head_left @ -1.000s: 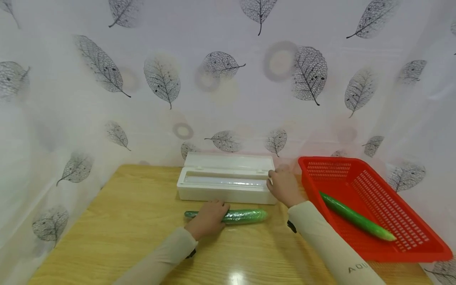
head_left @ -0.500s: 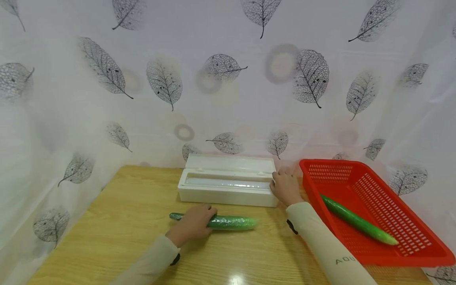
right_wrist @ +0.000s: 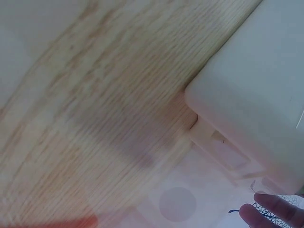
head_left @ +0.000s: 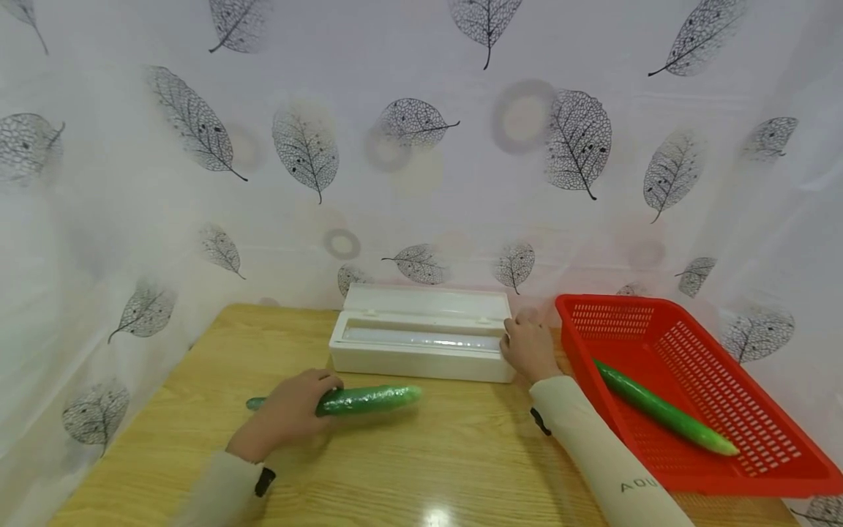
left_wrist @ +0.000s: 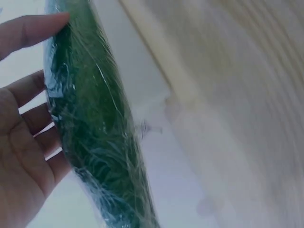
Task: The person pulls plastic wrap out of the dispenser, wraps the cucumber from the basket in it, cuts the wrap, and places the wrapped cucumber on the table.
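Cucumber (head_left: 367, 400): long, dark green, glossy cling-film wrap.

Glossy film-wrapped cucumber (head_left: 369, 399); wood table (head_left: 461, 454)

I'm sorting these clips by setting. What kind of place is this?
Probably a staged tabletop set for food wrapping: a wooden table screened by a leaf-print curtain, with a cling-film dispenser and red basket.

A green cucumber (head_left: 369, 399) wrapped in clear film lies lengthwise on the wooden table; its left part is gripped. A white film dispenser box (head_left: 421, 342) sits open just behind it.
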The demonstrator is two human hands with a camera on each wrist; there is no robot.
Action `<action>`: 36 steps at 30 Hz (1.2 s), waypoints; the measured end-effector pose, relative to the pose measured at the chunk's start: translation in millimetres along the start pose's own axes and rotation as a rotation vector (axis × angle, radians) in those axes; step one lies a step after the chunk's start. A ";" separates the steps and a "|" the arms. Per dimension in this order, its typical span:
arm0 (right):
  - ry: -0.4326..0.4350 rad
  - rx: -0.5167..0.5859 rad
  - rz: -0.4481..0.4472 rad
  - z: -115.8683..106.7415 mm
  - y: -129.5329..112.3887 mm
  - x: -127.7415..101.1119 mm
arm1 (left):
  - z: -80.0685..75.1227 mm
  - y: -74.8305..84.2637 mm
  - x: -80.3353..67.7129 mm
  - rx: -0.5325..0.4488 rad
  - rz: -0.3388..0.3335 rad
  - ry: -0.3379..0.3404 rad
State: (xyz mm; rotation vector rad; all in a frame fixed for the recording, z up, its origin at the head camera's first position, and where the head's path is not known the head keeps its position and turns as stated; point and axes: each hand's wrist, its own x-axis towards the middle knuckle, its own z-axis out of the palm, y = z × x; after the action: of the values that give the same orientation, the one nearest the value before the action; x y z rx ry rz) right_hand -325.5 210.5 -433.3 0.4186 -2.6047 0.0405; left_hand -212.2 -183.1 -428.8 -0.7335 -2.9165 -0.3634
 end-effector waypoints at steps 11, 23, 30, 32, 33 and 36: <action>0.041 0.002 -0.009 1.1 1.4 -0.5 | -44.9 -38.5 -19.8 0.038 -0.096 0.150; 0.054 0.003 -0.011 0.8 1.0 -1.3 | -59.7 -93.2 -25.3 0.078 -0.270 0.234; 0.066 0.008 -0.012 -0.2 0.0 -1.2 | -45.7 -121.5 -20.7 0.079 -0.330 0.218; 0.065 0.009 -0.010 -0.4 0.1 -1.3 | -39.8 -127.4 -18.5 0.076 -0.334 0.201; 0.061 0.008 -0.009 -0.5 0.0 -1.5 | -36.2 -129.9 -17.6 0.073 -0.337 0.192; 0.044 0.005 -0.003 -0.3 0.3 -1.5 | -25.8 -135.3 -15.8 0.057 -0.349 0.159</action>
State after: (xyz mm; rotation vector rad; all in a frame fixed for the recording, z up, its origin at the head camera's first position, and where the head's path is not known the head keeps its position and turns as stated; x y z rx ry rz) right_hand -324.1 211.3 -433.7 0.4184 -2.5611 0.0543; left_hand -261.8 -312.5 -434.0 -0.1744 -2.8802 -0.3484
